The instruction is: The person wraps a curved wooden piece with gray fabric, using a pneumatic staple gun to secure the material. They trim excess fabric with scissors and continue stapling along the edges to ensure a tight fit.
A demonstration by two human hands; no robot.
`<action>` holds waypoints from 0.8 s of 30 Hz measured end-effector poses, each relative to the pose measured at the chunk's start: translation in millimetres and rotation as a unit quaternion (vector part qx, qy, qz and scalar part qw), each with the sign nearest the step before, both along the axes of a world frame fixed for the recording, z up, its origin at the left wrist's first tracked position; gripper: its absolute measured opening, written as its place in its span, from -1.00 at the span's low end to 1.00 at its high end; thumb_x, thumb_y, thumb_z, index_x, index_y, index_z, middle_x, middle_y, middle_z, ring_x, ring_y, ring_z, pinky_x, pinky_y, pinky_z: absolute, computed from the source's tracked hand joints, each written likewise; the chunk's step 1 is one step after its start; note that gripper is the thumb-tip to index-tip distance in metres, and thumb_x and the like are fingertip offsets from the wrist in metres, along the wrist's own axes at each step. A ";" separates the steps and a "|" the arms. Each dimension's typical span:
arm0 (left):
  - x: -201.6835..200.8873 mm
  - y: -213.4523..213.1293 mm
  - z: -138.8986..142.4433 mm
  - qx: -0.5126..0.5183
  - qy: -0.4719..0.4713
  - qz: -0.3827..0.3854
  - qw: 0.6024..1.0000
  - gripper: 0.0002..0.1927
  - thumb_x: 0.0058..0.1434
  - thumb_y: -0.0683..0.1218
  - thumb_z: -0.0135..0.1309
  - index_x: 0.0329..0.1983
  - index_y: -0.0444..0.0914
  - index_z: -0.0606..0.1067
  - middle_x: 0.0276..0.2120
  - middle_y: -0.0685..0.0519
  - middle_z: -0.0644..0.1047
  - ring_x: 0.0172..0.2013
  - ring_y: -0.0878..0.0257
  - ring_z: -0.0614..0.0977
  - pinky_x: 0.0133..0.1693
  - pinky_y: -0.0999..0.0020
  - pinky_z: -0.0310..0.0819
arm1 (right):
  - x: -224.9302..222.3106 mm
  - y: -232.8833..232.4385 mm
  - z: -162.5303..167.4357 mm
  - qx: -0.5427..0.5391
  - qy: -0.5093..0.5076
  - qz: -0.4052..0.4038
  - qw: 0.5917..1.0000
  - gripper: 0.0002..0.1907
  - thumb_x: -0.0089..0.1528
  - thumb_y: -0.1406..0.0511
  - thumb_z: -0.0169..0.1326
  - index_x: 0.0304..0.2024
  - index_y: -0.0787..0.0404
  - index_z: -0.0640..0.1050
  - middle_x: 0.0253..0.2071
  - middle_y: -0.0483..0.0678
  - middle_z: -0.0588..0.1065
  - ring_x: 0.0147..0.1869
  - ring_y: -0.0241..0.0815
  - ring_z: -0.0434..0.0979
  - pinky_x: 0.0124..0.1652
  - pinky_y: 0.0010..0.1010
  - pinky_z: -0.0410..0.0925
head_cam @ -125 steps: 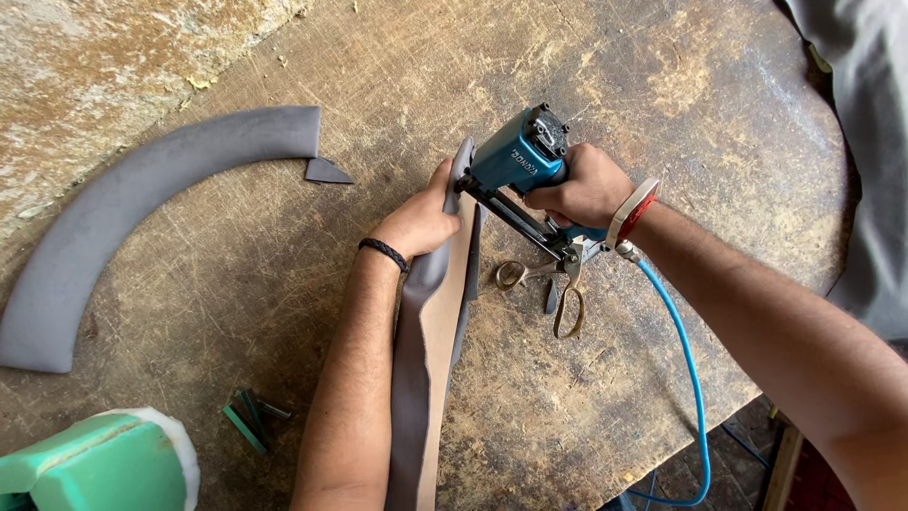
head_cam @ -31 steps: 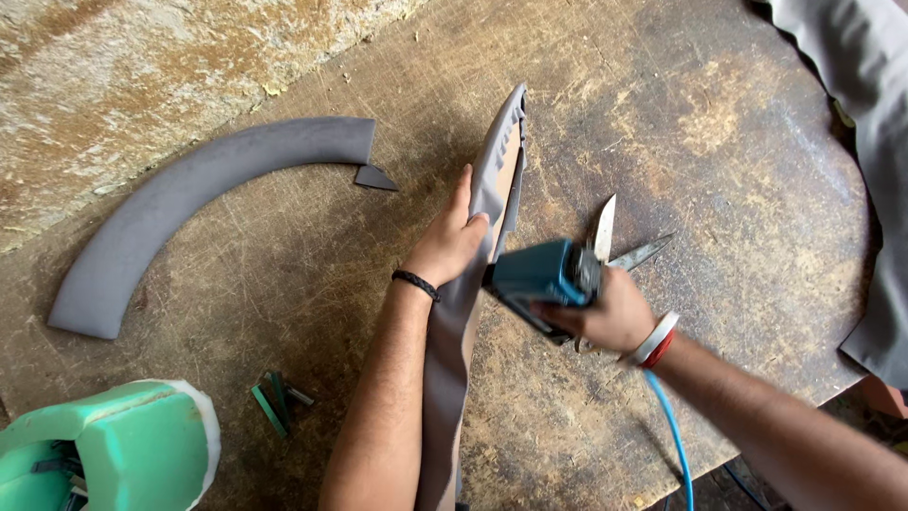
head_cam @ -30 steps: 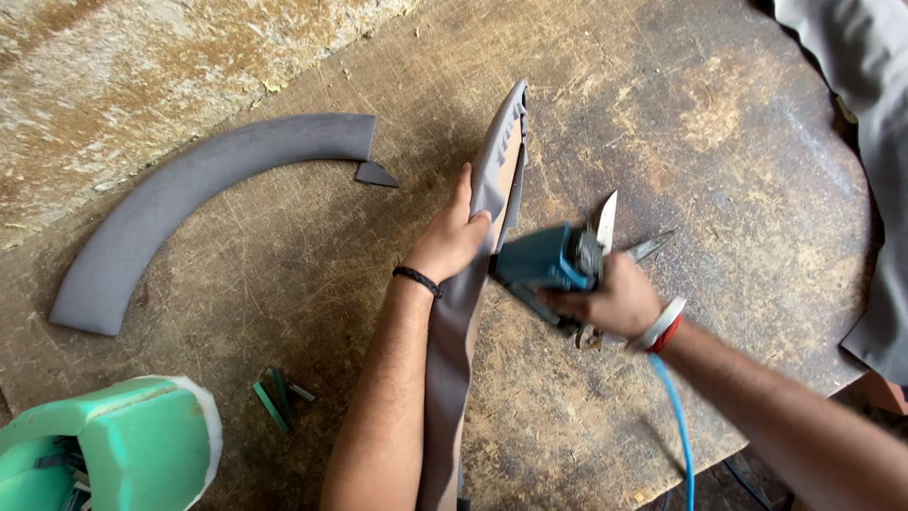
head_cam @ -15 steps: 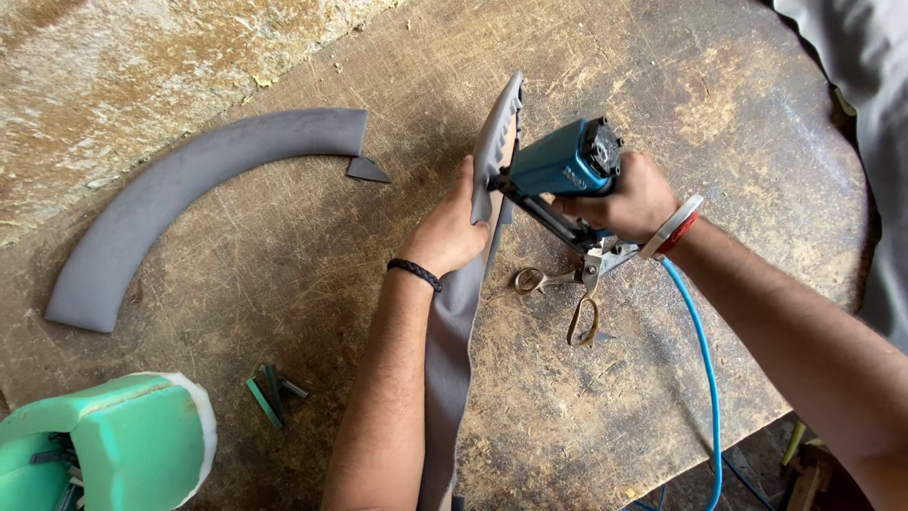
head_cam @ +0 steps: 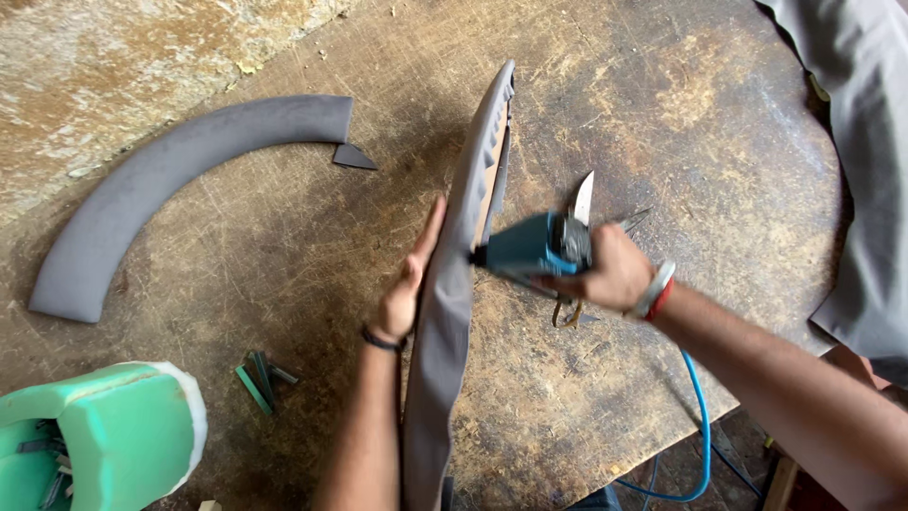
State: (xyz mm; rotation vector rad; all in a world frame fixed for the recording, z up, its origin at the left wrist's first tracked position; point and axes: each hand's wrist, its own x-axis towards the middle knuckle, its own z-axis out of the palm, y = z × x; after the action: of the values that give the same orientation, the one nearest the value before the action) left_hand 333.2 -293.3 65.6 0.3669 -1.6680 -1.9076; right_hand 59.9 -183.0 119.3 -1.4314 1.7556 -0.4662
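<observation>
- Scarred wooden table (head_cam: 284, 246) carries everything; against the view half a second back, the camera has drifted, so the table's far edge and the grey fabric sheet (head_cam: 875, 189) at the right now show more.
- Grey curved panel (head_cam: 454, 284) — the long fabric-wrapped piece stood on its edge at the table's middle — has stayed upright, its tip pointing away from the person; its cloth is wrinkled along the top rim and a brown backing shows on the tool side.
- Second grey curved piece (head_cam: 161, 180) lies flat, well to the left of the panel, unmoved.
- Green foam block (head_cam: 104, 435) sits at the near left corner.
- Blue air hose (head_cam: 695, 416) hangs off the near table edge.
- Right hand (head_cam: 610, 274) is wrapped tight around the teal staple gun (head_cam: 530, 248); it has dropped lower along the panel than before, with its nose pressed against the brown side.
- Left hand (head_cam: 409, 284) lies open and flat — fingers straight — against the panel's grey side, as earlier.
- Scissors (head_cam: 582, 203) lie just behind the gun, blades apart.
- Green staple strips (head_cam: 260, 378) rest near the foam.
</observation>
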 end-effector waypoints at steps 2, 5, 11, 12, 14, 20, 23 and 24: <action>9.7 11.6 -13.2 0.045 0.012 0.022 0.999 -0.09 0.48 0.47 -0.39 0.67 -0.08 -0.23 0.67 -0.02 -0.30 0.67 0.03 -0.24 0.62 -0.07 -0.29 | 20.6 24.9 -3.3 -0.023 0.029 0.027 0.999 -0.48 -0.01 0.06 0.33 -0.07 0.18 0.63 -0.46 -0.01 0.64 -0.52 -0.15 0.67 -0.41 -0.29 0.57; 11.6 11.7 -12.8 -0.037 -0.091 0.036 0.995 -0.17 0.48 0.36 -0.39 0.66 -0.06 -0.25 0.65 -0.04 -0.30 0.63 -0.02 -0.25 0.55 -0.11 -0.28 | 41.6 44.4 -10.1 -0.110 0.080 -0.011 0.991 -0.56 0.01 0.06 0.34 -0.30 0.28 0.64 -0.50 0.04 0.63 -0.49 -0.15 0.66 -0.37 -0.29 0.56; -2.2 9.7 48.7 -0.096 -0.430 0.013 0.898 -0.06 0.35 -0.05 -0.12 0.54 -0.01 -0.46 0.58 -0.14 -0.23 0.34 -0.12 0.32 0.10 0.08 0.62 | 46.3 37.3 -8.9 0.040 0.116 -0.005 0.992 -0.50 0.10 -0.07 0.31 -0.29 0.23 0.66 -0.49 -0.05 0.64 -0.49 -0.22 0.68 -0.32 -0.40 0.60; -7.8 11.1 56.8 -0.090 -0.463 0.013 0.882 -0.05 0.34 -0.08 -0.10 0.53 0.01 -0.48 0.57 -0.15 -0.17 0.26 -0.11 0.44 0.02 0.10 0.69 | 40.9 34.4 -5.1 0.024 0.086 -0.017 0.996 -0.51 0.09 -0.06 0.30 -0.25 0.22 0.64 -0.48 -0.04 0.64 -0.48 -0.22 0.69 -0.34 -0.38 0.60; -13.3 13.9 68.5 -0.092 -0.494 0.016 0.864 0.00 0.32 -0.13 -0.06 0.53 0.03 -0.49 0.54 -0.18 -0.05 0.16 -0.10 0.57 -0.04 0.12 0.72 | 29.4 32.4 3.9 0.000 0.017 -0.036 0.999 -0.51 0.07 -0.03 0.29 -0.17 0.20 0.62 -0.46 -0.03 0.64 -0.47 -0.23 0.71 -0.36 -0.34 0.61; -22.1 13.6 77.3 -0.115 -0.496 0.015 0.860 0.09 0.29 -0.13 0.03 0.52 0.08 -0.54 0.46 -0.23 0.14 0.11 -0.08 0.60 0.00 0.13 0.61 | 8.6 16.8 15.9 -0.081 -0.049 -0.099 0.991 -0.48 0.01 0.07 0.33 -0.12 0.26 0.59 -0.33 0.02 0.66 -0.35 -0.19 0.72 -0.27 -0.33 0.57; -28.6 16.7 84.7 -0.131 -0.549 0.012 0.825 0.11 0.28 -0.13 0.05 0.52 0.09 -0.53 0.45 -0.21 0.19 0.04 -0.05 0.66 -0.03 0.16 0.66 | 8.0 4.7 14.0 -0.072 0.054 -0.042 0.995 -0.53 0.07 0.03 0.33 -0.22 0.28 0.66 -0.42 0.06 0.64 -0.40 -0.13 0.68 -0.26 -0.29 0.54; -29.5 18.2 88.0 -0.115 -0.560 0.009 0.820 0.12 0.27 -0.12 0.05 0.53 0.09 -0.53 0.44 -0.20 0.24 0.01 -0.05 0.69 -0.04 0.16 0.67 | 7.1 4.3 14.6 -0.046 0.059 -0.046 0.996 -0.53 0.07 0.02 0.33 -0.26 0.30 0.66 -0.44 0.06 0.64 -0.41 -0.13 0.68 -0.27 -0.28 0.55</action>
State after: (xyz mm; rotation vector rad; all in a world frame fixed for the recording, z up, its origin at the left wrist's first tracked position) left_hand 303.7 -275.2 153.6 1.6207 -2.5183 -1.4496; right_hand 67.0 -178.7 133.9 -1.4729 1.9223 -0.5257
